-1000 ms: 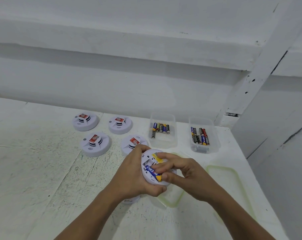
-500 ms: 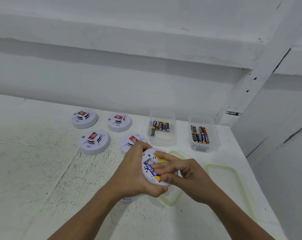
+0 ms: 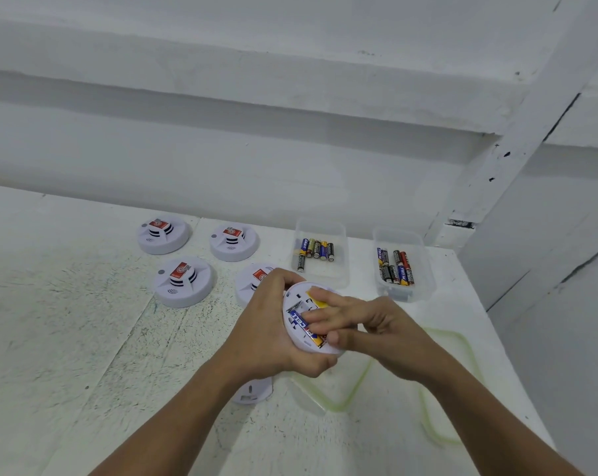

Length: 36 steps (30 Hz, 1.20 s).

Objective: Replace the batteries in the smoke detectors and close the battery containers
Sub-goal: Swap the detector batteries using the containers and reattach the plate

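The opened smoke detector was held tilted just above the tabletop, back side up, with a blue-and-yellow battery lying in its bay. The left hand gripped its rim, fingers curled round the lower edge. The right hand pinched the battery between its fingers and thumb. The shell looked like light, stiff plastic, probably best held by the rim, clear of the contacts. A loose cover lay under the left wrist. Four more detectors sat beyond, and battery tubs to the right.
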### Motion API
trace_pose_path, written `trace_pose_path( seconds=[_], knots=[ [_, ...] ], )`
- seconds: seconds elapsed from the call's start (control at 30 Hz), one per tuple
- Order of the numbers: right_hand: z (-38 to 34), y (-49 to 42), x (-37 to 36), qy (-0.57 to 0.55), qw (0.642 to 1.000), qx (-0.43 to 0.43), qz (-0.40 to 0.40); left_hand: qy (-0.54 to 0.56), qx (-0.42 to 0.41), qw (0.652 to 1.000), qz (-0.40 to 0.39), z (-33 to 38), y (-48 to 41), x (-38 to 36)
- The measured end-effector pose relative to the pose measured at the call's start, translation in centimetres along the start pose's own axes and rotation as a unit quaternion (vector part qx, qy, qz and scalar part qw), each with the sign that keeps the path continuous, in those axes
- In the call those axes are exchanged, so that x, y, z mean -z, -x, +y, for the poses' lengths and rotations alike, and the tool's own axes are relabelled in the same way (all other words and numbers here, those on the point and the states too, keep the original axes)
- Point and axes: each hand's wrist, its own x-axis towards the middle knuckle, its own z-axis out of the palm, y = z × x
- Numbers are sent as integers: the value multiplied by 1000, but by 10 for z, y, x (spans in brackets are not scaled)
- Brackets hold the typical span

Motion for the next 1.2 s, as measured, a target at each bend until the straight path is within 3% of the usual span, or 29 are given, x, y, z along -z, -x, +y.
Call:
trace_pose_path(
  seconds=[0.2,0.33,0.47,0.57,0.77,0.93,1.2],
  knots=[
    [-7,-24,32,-44,998,-11,39,6,20,1000,-3,-6,-7,7],
    [1,-51,76,-45,975,-48,213,13,32,999,3,-13,-6,10],
    [33,-77,134,131,913,-174,345,18,35,999,6,-21,-6,11],
    [57,-90,152,282,865,-259,324,27,34,999,9,-24,-6,10],
    [76,-107,154,451,811,-287,239,31,32,999,7,-28,-6,12],
    [69,-105,157,480,806,-314,144,31,25,999,13,-31,-7,15],
    [70,-96,155,513,801,-272,146,37,26,999,9,-26,-7,12]
  ],
)
